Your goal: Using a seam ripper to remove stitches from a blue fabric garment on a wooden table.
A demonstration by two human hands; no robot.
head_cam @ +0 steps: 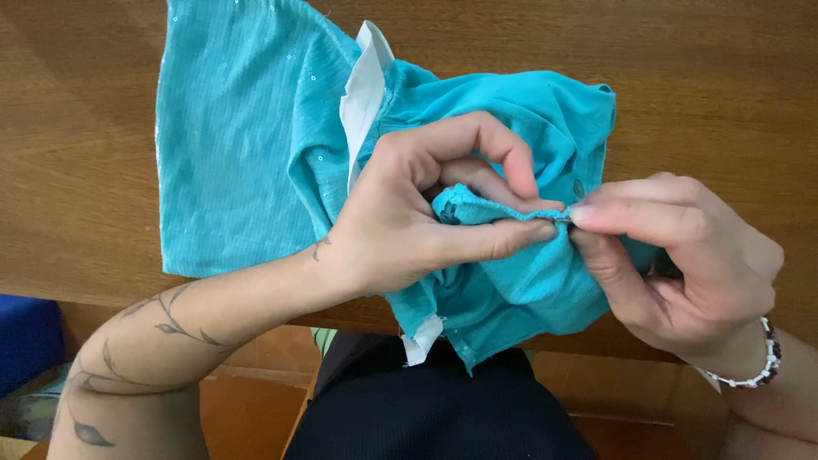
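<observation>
At the far left edge a blue object (pixel 25 339) sits low beside the wooden worktop (pixel 77 128), and your tattooed forearm rises from the bottom corner toward the middle. The turquoise garment (pixel 230 145) lies spread flat on the worktop on its left side, faintly sequined, with a white lining (pixel 365 94) showing along a folded edge near the top and again at the lower hem that hangs over the worktop's near edge above your dark-clothed lap (pixel 434 409). Your left hand (pixel 409 213) is closed narrow on a bunched fold of the garment, thumb and index finger pinching the cloth edge to a point at the centre. Just to the right, your right hand (pixel 682 255) meets it, thumb and forefinger pinched tight on the same cloth edge, the fingertips of the two hands touching or nearly so; whether a needle sits between them is too small to tell. A beaded bracelet (pixel 767 358) circles your right wrist
</observation>
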